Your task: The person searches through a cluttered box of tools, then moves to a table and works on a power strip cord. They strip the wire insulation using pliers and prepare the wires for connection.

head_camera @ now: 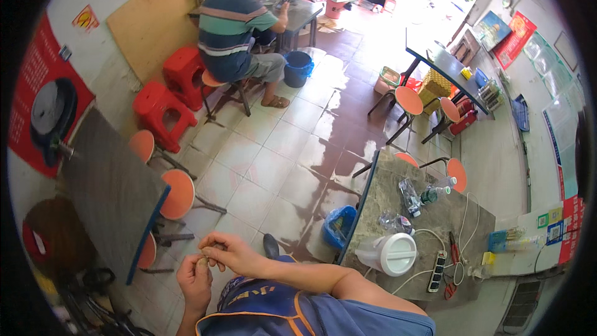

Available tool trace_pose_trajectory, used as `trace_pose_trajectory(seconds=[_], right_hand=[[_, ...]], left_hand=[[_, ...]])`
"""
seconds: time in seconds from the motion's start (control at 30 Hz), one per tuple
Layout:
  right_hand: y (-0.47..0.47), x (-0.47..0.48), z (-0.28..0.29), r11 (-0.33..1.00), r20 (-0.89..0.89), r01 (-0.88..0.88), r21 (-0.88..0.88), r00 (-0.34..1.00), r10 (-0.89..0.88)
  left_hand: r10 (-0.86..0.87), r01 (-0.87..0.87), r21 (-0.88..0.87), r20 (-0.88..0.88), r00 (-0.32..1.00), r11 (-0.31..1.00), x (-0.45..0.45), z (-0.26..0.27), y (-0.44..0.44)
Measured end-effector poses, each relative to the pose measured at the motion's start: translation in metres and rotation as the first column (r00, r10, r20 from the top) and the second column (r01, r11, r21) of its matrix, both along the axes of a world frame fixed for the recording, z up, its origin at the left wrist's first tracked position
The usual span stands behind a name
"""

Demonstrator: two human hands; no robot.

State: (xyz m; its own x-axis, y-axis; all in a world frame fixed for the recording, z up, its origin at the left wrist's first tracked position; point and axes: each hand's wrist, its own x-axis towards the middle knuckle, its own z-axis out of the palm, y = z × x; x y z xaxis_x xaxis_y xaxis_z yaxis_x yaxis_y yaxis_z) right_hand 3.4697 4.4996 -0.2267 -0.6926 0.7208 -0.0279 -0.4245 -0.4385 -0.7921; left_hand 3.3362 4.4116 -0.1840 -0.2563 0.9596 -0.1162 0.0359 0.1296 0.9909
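Note:
In front of my blue apron [254, 296] with orange edging, both hands meet above the tiled floor. My left hand [193, 280] points upward, thumb pressed against bent fingers. Reaching across from the right, my right hand [233, 254] has its fingertips pinched close to the left thumb. Anything small between the fingertips is too tiny to make out. To the left of the hands is a dark table [109, 182] with a blue edge. On the right, a worn table [380, 191] holds a white-lidded plastic jug [394, 254], a power strip [437, 271] and several plastic bottles [409, 197].
Orange round stools [177, 194] stand beside the tables. Red plastic stools [163, 116] line the left wall. A person [238, 32] sits ahead, holding a phone. A blue-lined bin [339, 226] and a dark bucket [298, 69] are on the floor, which has wet-looking patches [326, 158].

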Motion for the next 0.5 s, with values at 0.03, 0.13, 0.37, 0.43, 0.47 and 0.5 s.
trace_pose_trajectory(seconds=[0.03,0.13,0.37,0.43,0.47,0.5], right_hand=[[0.026,0.005,0.004,0.997,0.029,0.073,0.031,0.997,-0.074],[0.102,0.025,0.01,0.961,0.16,0.249,0.123,0.95,-0.267],[0.297,0.076,-0.037,0.914,0.092,0.397,-0.083,0.916,-0.39],[0.359,0.095,-0.036,0.907,0.137,0.398,-0.137,0.915,-0.381],[0.388,0.107,-0.039,0.895,0.137,0.417,-0.16,0.907,-0.398],[0.414,0.118,-0.037,0.883,0.132,0.433,-0.181,0.9,-0.414]], left_hand=[[-0.006,0.006,0.008,0.021,1.0,1.0,0.006,0.0,0.034],[-0.121,0.12,-0.016,-0.058,0.991,0.993,0.013,-0.006,0.128],[-0.468,0.489,-0.14,0.161,0.869,0.861,0.035,-0.027,0.368],[-0.448,0.552,-0.208,0.392,0.804,0.808,0.04,-0.049,0.437],[-0.465,0.586,-0.209,0.428,0.775,0.783,0.05,-0.054,0.473],[-0.496,0.63,-0.202,0.458,0.737,0.75,0.061,-0.055,0.508]])
